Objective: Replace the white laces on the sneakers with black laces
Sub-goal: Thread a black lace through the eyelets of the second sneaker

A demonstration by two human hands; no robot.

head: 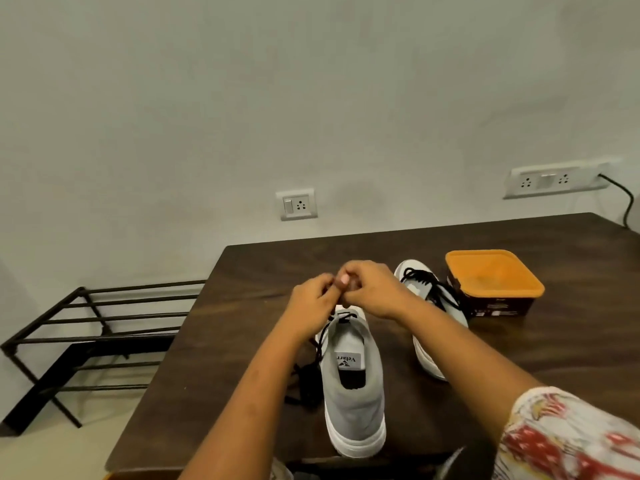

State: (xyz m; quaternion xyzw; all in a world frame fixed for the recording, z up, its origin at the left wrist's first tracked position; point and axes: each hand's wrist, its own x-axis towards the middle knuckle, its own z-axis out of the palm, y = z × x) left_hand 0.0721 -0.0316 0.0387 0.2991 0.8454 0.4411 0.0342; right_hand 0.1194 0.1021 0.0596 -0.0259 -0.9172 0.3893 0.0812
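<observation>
Table (554, 358): dark wood.
Grip: left hand (311, 299) and right hand (374, 292) meet, pinching the black lace (323, 337), likely to thread an eyelet.
Near sneaker (349, 403): just under the grip, heel toward the person.
Far sneaker (420, 291): right of the grip, already black-laced.

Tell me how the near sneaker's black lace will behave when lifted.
Probably floppy: the thin black cord lace droops beside the grey fabric sneaker and bunches on the dark wooden table. Likely light; fingers pinch it up.

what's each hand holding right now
Left hand: pinches the black lace above the near sneaker.
Right hand: pinches the same lace beside it.
</observation>
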